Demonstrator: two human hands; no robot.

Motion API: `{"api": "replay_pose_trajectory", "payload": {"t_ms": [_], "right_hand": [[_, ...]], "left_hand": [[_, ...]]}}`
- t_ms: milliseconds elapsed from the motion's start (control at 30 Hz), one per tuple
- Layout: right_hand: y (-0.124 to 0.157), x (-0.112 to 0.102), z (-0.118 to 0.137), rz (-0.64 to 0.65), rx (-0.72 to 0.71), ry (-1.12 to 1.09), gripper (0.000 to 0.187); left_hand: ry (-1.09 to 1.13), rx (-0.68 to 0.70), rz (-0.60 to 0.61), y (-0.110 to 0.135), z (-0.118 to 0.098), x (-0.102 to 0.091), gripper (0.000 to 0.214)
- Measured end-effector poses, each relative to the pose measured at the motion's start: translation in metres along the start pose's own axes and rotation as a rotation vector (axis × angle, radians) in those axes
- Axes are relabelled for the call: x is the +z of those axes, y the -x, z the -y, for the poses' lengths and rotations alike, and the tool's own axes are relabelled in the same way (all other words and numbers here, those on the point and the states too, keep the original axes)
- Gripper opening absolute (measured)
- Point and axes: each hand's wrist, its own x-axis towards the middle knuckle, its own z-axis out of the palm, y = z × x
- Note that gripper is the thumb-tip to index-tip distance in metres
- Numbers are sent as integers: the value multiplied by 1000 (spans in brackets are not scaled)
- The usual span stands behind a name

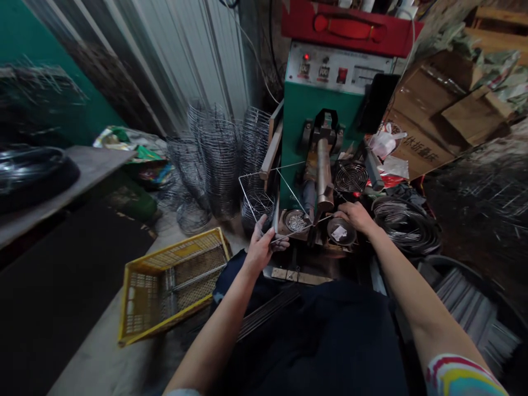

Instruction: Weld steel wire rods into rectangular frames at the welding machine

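Note:
A bent wire frame (252, 204) with straight sides is in my left hand (262, 246), whose thumb and fingers close around its near corner. The frame reaches right to the metal jaws (312, 217) of a green spot-welding machine (297, 132). Below the thick metal arm (324, 170) of the machine, the near wire passes close to the jaws. My right hand (358, 215) is on the right of the jaws, fingers bent together at the wire's right end. What its fingertips pinch is too small to make out. A small dish of metal bits (296, 221) sits left of the jaws.
Stacked wire baskets (216, 165) stand left of the machine. A yellow crate (177, 286) lies on the floor at left. Coiled wire (406, 225) and a tub of metal strips (470, 302) are at right, below a cardboard box (437, 110). Thin rods (268, 313) rest on my lap.

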Motion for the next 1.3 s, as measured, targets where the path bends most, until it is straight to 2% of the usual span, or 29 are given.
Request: {"api": "replay_pose_trajectory", "payload": {"t_ms": [367,600,800,867,933,967,1033,1100,1233,1300], "right_hand": [[-3,-3,1,-32,-16,17,48],[-3,-9,5,28,1,34,50],[2,-25,15,54,21,15,49],[13,-32,30,58,28,-68,47],[31,-38,49,-16,65,-212,41],[42,-39,59,-94,105,-285,39],[69,-39,78,-280,232,-379,46],[99,-34,94,-392,404,-463,54],[164,-20,125,-282,795,-884,52],[193,-16,145,-277,943,-1098,50]], "left_hand": [[-41,-38,-69,2,2,-1,88],[-46,-30,-23,-4,8,-7,89],[-14,-17,14,1,2,-5,92],[-38,-26,20,14,-1,-7,92],[-70,-64,28,33,-1,-13,91],[-82,-85,33,46,0,-15,90],[-100,-126,43,75,6,-20,88],[-123,-172,52,108,15,-24,87],[-214,-311,73,172,30,-32,85],[-268,-367,67,196,36,-37,83]]}}
